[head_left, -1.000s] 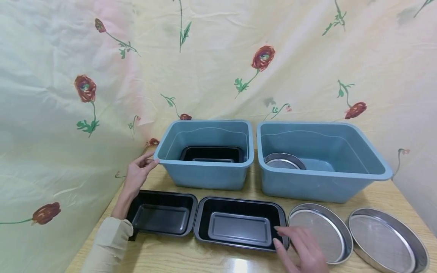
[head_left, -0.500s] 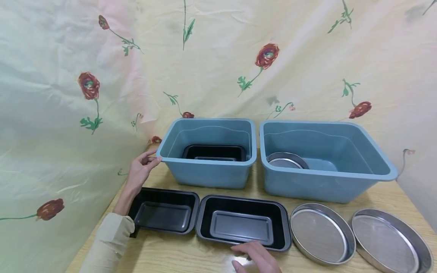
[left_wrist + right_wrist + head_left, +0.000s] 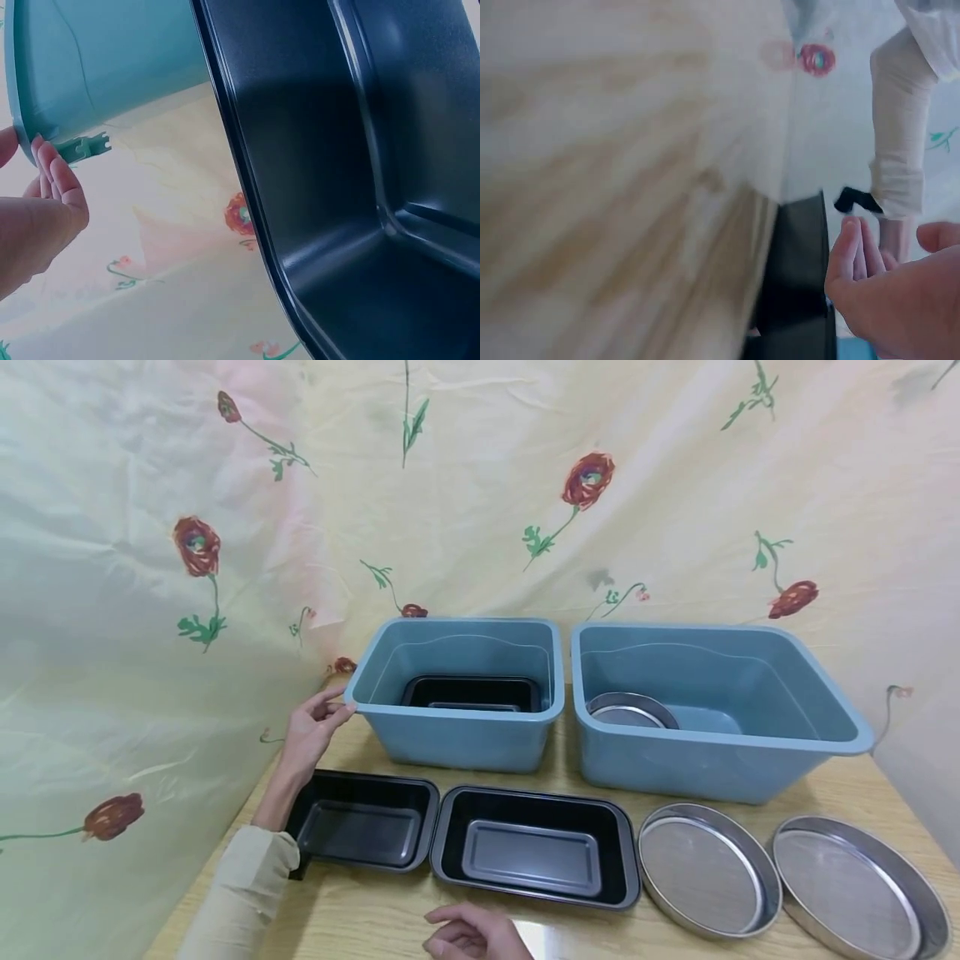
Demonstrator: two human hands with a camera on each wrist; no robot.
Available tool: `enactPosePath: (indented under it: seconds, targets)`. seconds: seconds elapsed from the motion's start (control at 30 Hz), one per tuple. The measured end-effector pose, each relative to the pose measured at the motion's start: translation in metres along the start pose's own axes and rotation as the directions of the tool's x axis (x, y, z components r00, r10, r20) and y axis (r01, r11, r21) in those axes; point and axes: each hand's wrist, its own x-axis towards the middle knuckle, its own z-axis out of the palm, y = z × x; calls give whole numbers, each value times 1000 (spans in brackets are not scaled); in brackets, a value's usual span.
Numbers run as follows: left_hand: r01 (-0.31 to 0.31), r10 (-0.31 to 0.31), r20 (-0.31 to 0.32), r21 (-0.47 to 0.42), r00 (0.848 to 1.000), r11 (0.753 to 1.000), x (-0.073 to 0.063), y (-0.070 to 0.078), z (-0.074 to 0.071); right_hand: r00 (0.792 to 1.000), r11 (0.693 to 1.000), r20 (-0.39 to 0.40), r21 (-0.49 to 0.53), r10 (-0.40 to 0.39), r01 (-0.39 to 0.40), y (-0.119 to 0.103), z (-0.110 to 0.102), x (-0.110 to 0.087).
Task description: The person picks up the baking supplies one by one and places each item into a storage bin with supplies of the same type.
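At the front left corner of the left blue plastic tub (image 3: 450,739), my left hand (image 3: 309,727) pinches the rim between thumb and fingers. The left wrist view shows this hand (image 3: 45,217) at the tub's edge, with a black loaf pan (image 3: 300,150) large beside it. Inside that tub lies another black loaf pan (image 3: 471,685). My right hand (image 3: 480,933) is over the near part of the table, loosely curled and holding nothing. In front of the tubs are two black loaf pans, the left one (image 3: 360,831) partly behind my left forearm and the middle one (image 3: 532,857) fully visible.
A second blue tub (image 3: 675,768) stands to the right, with a small round metal pan (image 3: 630,714) inside. Two larger round metal pans, one nearer the middle (image 3: 705,872) and one at the far right (image 3: 847,885), lie on the wooden table (image 3: 360,918). Flowered cloth (image 3: 465,510) hangs behind.
My right hand has moved left, from over the right end of the middle loaf pan to the near table area. My left hand stays at the tub's rim. The view shifts slightly.
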Motion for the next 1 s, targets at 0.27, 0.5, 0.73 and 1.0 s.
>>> enactPosePath:
  seconds: [0.27,0.5,0.73,1.0]
  targets:
    - [-13,13,-14,-16,1000,1000,-1,-1,2,998,998,-41,47,-50,52,15,12,21]
    - [0,-1,-15,-40,1000,999,1,-1,2,986,984,-132,164,99,-77,22,25,31]
    - [-5,4,-14,-39,1000,999,1,0,4,973,944,-148,307,174,-122,27,31,40]
    - [6,-6,-16,-27,1000,1000,1,-2,3,958,857,-196,508,210,-84,34,42,51]
